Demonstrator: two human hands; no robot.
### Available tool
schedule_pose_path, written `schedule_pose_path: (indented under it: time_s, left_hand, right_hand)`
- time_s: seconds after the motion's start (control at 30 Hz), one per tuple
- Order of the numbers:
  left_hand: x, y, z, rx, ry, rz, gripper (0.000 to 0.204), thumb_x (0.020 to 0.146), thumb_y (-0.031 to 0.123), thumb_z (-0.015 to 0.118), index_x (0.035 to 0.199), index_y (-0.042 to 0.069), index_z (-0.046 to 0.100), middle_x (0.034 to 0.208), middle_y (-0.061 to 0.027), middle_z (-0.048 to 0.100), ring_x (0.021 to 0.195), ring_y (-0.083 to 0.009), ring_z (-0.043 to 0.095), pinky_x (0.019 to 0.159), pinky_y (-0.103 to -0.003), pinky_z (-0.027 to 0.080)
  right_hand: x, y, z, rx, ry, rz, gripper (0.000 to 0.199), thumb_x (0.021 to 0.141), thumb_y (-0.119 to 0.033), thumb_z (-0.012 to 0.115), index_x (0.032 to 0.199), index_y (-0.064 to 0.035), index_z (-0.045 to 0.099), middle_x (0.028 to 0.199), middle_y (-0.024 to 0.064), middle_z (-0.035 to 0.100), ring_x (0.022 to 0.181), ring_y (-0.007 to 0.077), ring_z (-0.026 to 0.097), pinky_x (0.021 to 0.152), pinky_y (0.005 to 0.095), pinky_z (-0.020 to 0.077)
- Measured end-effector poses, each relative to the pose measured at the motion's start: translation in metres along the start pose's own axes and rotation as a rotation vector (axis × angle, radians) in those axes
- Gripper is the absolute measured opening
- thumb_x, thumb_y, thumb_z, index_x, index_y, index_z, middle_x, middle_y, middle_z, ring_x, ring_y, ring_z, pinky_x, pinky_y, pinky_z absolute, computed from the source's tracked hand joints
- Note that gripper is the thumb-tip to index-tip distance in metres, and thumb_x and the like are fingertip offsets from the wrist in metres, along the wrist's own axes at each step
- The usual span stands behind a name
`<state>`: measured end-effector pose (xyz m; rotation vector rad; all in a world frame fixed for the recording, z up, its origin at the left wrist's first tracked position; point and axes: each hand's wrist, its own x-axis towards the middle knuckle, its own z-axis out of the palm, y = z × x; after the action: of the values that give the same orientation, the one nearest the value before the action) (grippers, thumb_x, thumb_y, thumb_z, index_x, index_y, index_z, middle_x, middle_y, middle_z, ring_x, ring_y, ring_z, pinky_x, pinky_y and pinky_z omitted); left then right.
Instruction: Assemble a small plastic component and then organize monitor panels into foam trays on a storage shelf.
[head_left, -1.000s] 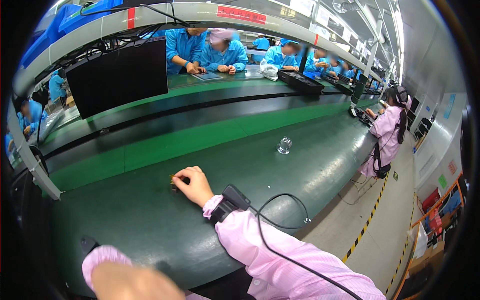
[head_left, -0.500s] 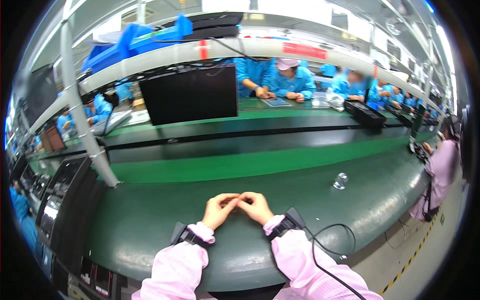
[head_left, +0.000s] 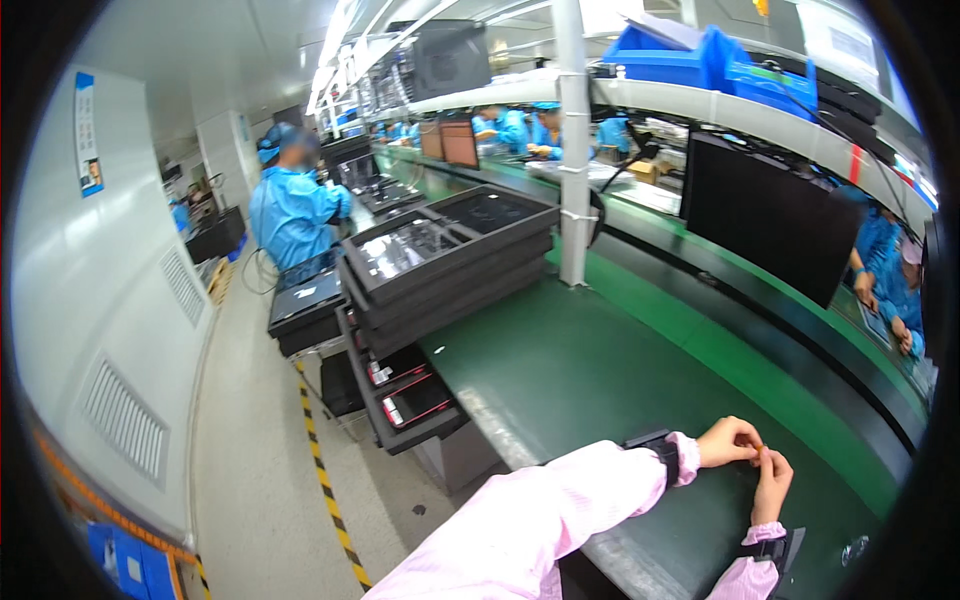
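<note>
Over the dark green tabletop (head_left: 560, 370), my left hand (head_left: 728, 442) and my right hand (head_left: 772, 485) meet at the fingertips. The fingers of both are bent and pinched together. Whatever lies between them, if anything, is too small to make out. Both wrists carry black straps over pink striped sleeves. To the right of my right hand, a small clear object (head_left: 855, 550) rests on the table, its kind unclear.
Stacked black trays (head_left: 450, 290) overhang the table's far left corner, with red-edged dark flat items in a lower tray. A white post (head_left: 572, 150) rises beside them. A black monitor (head_left: 765, 215) hangs beyond. A person in blue (head_left: 295, 215) stands left, near a striped floor line (head_left: 325, 480).
The view has swung far to the left, bringing the trays, aisle and wall into sight. My hands now appear at the lower right, still joined at the fingertips.
</note>
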<state>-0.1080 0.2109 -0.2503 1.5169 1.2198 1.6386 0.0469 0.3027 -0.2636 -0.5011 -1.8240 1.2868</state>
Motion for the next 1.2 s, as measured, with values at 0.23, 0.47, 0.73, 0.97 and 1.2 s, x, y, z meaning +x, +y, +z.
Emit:
schedule_pose_path:
  time_s: [0.23,0.47,0.73,0.97,1.2]
  left_hand:
    - [-0.003,-0.004,-0.007,0.023,0.042,-0.005,0.015,0.078,0.009,0.068,0.09,0.0,0.065,0.073,-0.0022,0.061,0.067,-0.0071,0.055,0.061,-0.023,0.046]
    - [0.002,-0.007,0.002,-0.017,0.18,-0.026,0.014,0.076,0.009,0.069,0.075,0.001,0.058,0.067,-0.0031,0.059,0.062,-0.0088,0.055,0.058,-0.024,0.046]
    - [0.002,-0.006,0.005,-0.074,0.169,-0.064,0.016,0.085,0.012,0.065,0.079,0.0,0.057,0.069,-0.0023,0.06,0.061,-0.0059,0.056,0.054,-0.022,0.045]
    - [0.004,0.006,-0.001,-0.132,0.127,-0.215,0.018,0.085,0.014,0.065,0.078,0.001,0.056,0.066,-0.0021,0.06,0.057,-0.0065,0.055,0.052,-0.02,0.043]
    - [0.0,0.014,0.001,-0.124,0.08,-0.243,0.013,0.083,0.011,0.066,0.085,-0.001,0.06,0.071,-0.0034,0.062,0.063,-0.0067,0.056,0.057,-0.021,0.045]
  right_hand:
    - [0.005,0.006,0.011,-0.067,-0.018,-0.008,0.027,0.093,-0.015,0.055,0.073,0.0031,0.058,0.066,-0.0013,0.053,0.063,0.0057,0.044,0.057,0.0223,0.0337]
    - [0.006,0.0,0.012,-0.114,-0.008,0.019,0.029,0.093,-0.018,0.056,0.073,0.0036,0.057,0.066,-0.0025,0.05,0.063,0.0053,0.041,0.056,0.0218,0.0322]
    - [-0.003,-0.018,0.019,-0.071,-0.066,-0.005,0.016,0.093,-0.012,0.054,0.083,0.0005,0.056,0.071,-0.0024,0.05,0.065,0.0042,0.042,0.057,0.0195,0.033]
    - [-0.002,-0.022,0.015,0.035,-0.063,0.078,0.019,0.093,-0.012,0.053,0.078,0.0007,0.055,0.071,0.0004,0.051,0.067,0.0068,0.046,0.063,0.0222,0.0362]
    - [-0.005,-0.026,0.011,0.016,-0.047,0.09,0.016,0.092,-0.009,0.053,0.081,0.0014,0.056,0.077,0.0008,0.054,0.072,0.0075,0.048,0.066,0.0218,0.0381]
